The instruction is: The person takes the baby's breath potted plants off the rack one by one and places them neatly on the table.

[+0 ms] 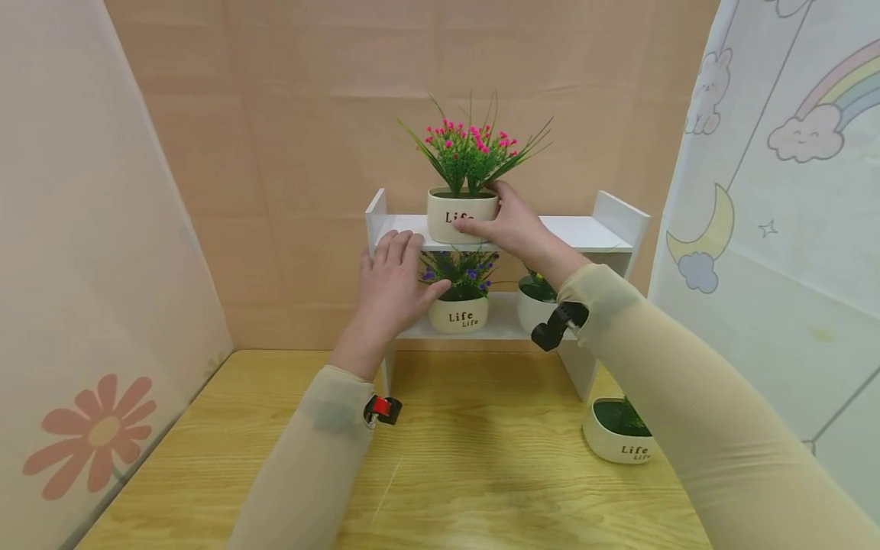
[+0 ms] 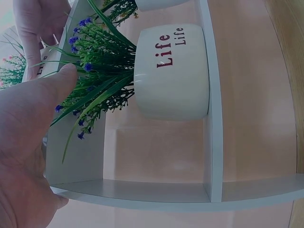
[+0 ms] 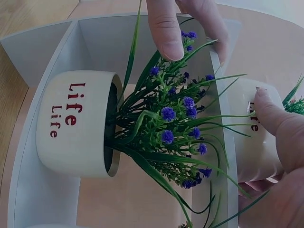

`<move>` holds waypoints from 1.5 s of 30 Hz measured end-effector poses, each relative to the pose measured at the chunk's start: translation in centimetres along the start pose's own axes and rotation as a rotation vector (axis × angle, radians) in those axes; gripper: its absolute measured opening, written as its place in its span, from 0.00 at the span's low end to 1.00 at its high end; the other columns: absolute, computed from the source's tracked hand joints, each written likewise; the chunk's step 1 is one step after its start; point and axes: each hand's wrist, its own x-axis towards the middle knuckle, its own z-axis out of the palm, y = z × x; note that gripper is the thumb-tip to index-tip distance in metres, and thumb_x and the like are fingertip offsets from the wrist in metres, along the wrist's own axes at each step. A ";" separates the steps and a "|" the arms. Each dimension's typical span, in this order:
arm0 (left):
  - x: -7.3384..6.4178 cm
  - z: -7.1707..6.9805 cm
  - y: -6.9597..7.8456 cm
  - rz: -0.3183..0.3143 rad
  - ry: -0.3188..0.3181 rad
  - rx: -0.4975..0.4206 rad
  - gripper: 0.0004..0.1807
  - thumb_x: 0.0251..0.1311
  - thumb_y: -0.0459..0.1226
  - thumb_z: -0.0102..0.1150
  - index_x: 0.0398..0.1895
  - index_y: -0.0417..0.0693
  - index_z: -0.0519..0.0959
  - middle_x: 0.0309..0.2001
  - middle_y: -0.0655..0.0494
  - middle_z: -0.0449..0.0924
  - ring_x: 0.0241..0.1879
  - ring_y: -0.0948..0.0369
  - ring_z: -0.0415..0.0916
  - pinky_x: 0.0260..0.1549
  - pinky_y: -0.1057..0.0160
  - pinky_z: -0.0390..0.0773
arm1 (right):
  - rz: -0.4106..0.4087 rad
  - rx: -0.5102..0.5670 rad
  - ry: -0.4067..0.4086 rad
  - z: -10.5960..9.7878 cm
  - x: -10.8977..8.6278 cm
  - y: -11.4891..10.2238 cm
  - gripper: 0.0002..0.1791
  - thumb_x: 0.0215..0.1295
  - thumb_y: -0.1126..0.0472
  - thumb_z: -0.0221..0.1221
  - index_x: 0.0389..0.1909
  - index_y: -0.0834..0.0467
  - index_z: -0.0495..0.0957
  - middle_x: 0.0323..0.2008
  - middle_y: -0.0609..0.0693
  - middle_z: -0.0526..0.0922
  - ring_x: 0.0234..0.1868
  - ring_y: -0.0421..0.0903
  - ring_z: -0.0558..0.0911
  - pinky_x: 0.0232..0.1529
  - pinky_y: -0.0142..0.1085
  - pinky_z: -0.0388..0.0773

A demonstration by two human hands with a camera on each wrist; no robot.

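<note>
In the head view my right hand (image 1: 512, 225) grips a cream oval pot of pink artificial flowers (image 1: 462, 218) by its right side, thumb across the front lettering. The pot's base is at the top board of a white two-tier shelf (image 1: 577, 233), left of its middle. My left hand (image 1: 392, 283) lies at the board's left front edge, fingers extended over it and thumb stretched to the right. Behind that thumb, on the lower board, stands a pot of purple flowers (image 1: 459, 315). Its leaves reach close to both hands in the wrist views.
Right of the purple flowers, a pot with yellow flowers (image 1: 532, 309) stands on the lower board, partly hidden by my right wrist. Another cream pot (image 1: 619, 443) sits on the wooden table (image 1: 440, 473) at the right, partly behind my sleeve. Printed cloths hang at both sides.
</note>
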 end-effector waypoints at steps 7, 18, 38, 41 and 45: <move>-0.2 -0.1 0.3 -0.006 -0.004 0.004 0.52 0.61 0.70 0.52 0.78 0.49 0.54 0.76 0.49 0.53 0.77 0.49 0.41 0.71 0.34 0.44 | 0.020 -0.003 -0.016 -0.2 -0.1 0.0 0.58 0.55 0.40 0.72 0.79 0.51 0.49 0.65 0.52 0.71 0.60 0.49 0.75 0.61 0.46 0.73; -0.3 -0.3 0.4 -0.015 0.000 -0.010 0.52 0.60 0.70 0.53 0.78 0.50 0.53 0.76 0.49 0.54 0.77 0.49 0.41 0.71 0.35 0.42 | -0.021 0.009 0.019 -0.3 -0.3 -0.1 0.55 0.54 0.43 0.74 0.77 0.51 0.54 0.64 0.50 0.71 0.57 0.48 0.76 0.59 0.44 0.75; -0.1 0.0 0.0 0.004 0.023 -0.052 0.50 0.60 0.67 0.57 0.76 0.50 0.56 0.75 0.49 0.55 0.77 0.49 0.42 0.71 0.35 0.42 | -0.172 -0.003 0.143 -0.9 -1.1 -0.8 0.49 0.49 0.46 0.79 0.72 0.43 0.64 0.63 0.44 0.72 0.58 0.45 0.77 0.56 0.43 0.77; -0.1 0.0 0.0 0.008 0.026 -0.047 0.49 0.61 0.67 0.57 0.75 0.50 0.56 0.75 0.49 0.55 0.77 0.49 0.42 0.71 0.35 0.42 | -0.166 -0.015 0.157 -1.1 -1.7 -1.0 0.51 0.48 0.44 0.79 0.73 0.42 0.63 0.66 0.45 0.67 0.60 0.45 0.75 0.57 0.42 0.77; -0.2 0.0 0.0 0.013 0.029 -0.045 0.49 0.61 0.67 0.57 0.75 0.50 0.56 0.74 0.49 0.55 0.77 0.49 0.41 0.71 0.34 0.41 | -0.143 -0.045 0.174 -1.3 -2.8 -1.4 0.54 0.47 0.40 0.78 0.74 0.43 0.61 0.67 0.47 0.63 0.61 0.47 0.73 0.54 0.42 0.78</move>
